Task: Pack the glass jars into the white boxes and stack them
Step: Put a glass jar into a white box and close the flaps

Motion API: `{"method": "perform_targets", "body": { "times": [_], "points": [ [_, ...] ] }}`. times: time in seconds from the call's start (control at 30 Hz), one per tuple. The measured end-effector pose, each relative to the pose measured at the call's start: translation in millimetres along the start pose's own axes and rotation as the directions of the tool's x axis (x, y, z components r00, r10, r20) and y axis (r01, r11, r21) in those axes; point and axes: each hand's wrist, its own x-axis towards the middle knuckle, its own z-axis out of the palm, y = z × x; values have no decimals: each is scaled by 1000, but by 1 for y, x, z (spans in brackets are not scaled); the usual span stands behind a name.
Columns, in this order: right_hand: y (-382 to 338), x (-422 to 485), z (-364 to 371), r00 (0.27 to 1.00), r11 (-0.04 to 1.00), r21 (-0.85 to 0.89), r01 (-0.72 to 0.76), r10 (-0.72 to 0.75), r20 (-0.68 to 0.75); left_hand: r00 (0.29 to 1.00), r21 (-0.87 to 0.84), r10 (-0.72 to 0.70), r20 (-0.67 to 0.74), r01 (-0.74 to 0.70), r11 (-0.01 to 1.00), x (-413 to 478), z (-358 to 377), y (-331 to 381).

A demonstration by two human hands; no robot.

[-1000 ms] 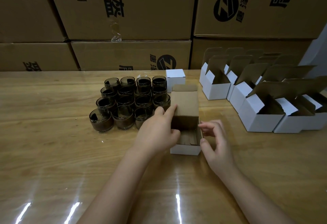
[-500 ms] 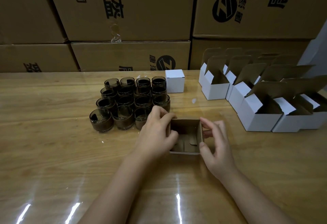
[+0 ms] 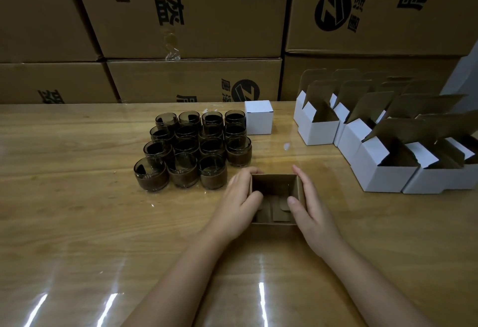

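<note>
- Head view, left side: a glossy wooden table (image 3: 77,210) fills the lower frame, with light streaks along its near edge.
- Left of centre: dark glass jars (image 3: 186,145) stand upright in a tight block of rows, touching one another, mouths open. None is in a box.
- Just right of the front row: the left hand (image 3: 240,202) grips the left wall of a small box (image 3: 274,184), fingers curled round the outside and thumb inside.
- Centre: the small box sits on the table with its top open. The inside is brown, and folded bottom flaps show. It holds no jar.
- Right of it: the right hand (image 3: 313,210) pinches the right wall, fingers laid along the outside and thumb hooked over the rim.
- Above centre: one closed white box (image 3: 258,118) stands beside the back row of jars.
- Right side: open white boxes (image 3: 382,176) stand in rows, lids raised.
- Upper frame: printed brown cartons (image 3: 194,8) are stacked behind the table.
</note>
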Motion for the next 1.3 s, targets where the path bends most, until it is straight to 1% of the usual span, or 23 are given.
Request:
{"method": "perform_targets", "body": {
  "times": [0.13, 0.2, 0.27, 0.4, 0.5, 0.57, 0.63, 0.7, 0.77, 0.9, 0.97, 1.03, 1.1, 1.13, 1.17, 1.2, 1.23, 1.3],
  "points": [
    [0, 4, -1, 996, 997, 25, -80, 78, 42, 997, -203, -75, 3, 74, 976, 1, 5, -3],
    [0, 6, -2, 990, 992, 39, -121, 118, 81, 995, -256, -99, 19, 100, 962, 1, 6, -4],
    [0, 7, -3, 984, 989, 34, -143, 138, 117, 993, -265, -113, 37, 119, 957, 1, 6, -4],
    [2, 7, -5, 965, 981, -77, -176, 188, 184, 989, -214, -144, 43, 150, 965, 2, 7, -7],
    [5, 8, -4, 951, 967, -148, -206, 233, 202, 982, -161, -164, 97, 178, 971, 0, 4, -12],
    [4, 8, -4, 953, 966, -150, -213, 239, 187, 983, -113, -120, 140, 136, 984, -2, 0, -14],
    [3, 7, -4, 954, 964, -150, -220, 245, 176, 981, -23, -77, 178, 82, 996, -3, -3, -16],
    [1, 5, -4, 954, 963, -145, -225, 248, 167, 980, 52, -69, 186, 60, 997, -3, -4, -18],
    [0, 4, -3, 959, 965, -146, -220, 241, 148, 984, 73, -63, 169, 52, 996, -3, -4, -21],
    [2, 5, -3, 963, 968, -140, -209, 229, 141, 992, 95, -43, 120, 32, 995, -4, -3, -23],
    [1, 5, -4, 960, 968, -117, -222, 238, 150, 998, 139, -10, 66, 0, 990, -5, -6, -22],
    [1, 6, -4, 956, 966, -95, -240, 252, 153, 998, 136, 42, -56, -34, 990, -4, -13, -17],
    [2, 6, -5, 953, 965, -87, -246, 257, 158, 965, 110, 76, -252, -50, 993, -1, -21, -10],
    [2, 6, -5, 953, 965, -89, -248, 259, 160, 928, 166, 108, -357, -50, 985, 1, -27, -8],
    [2, 6, -5, 952, 964, -91, -251, 263, 159, 884, 297, 166, -437, -33, 954, 4, -34, -7],
    [1, 6, -5, 950, 962, -92, -256, 268, 158, 850, 449, 231, -474, 7, 893, 7, -41, -7],
    [1, 6, -5, 949, 961, -92, -260, 272, 159, 842, 569, 271, -467, 51, 821, 9, -48, -8],
    [2, 7, -5, 947, 960, -92, -265, 277, 160, 890, 692, 235, -390, 115, 712, 11, -61, -11]
  ]
}}
